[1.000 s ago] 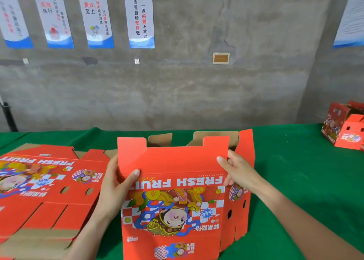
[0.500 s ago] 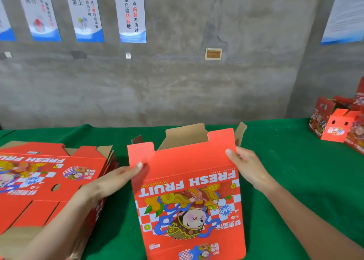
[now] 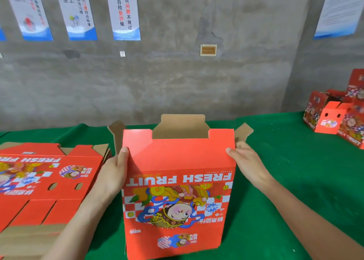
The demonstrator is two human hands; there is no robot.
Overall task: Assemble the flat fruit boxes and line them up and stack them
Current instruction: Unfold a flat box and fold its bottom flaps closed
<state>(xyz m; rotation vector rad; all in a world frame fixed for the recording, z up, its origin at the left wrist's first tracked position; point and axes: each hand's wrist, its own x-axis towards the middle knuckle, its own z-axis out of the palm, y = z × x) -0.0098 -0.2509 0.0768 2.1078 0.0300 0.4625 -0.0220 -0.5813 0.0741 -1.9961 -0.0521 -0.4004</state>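
A: How was the light?
B: Soft and even, from above — the forearms (image 3: 78,220) cast blurry shadows on the green bench (image 3: 307,161).
A: And sharpness?
B: Fair in the middle; with the wide lens, the wall posters (image 3: 126,13) leaned and smeared toward the top corners.
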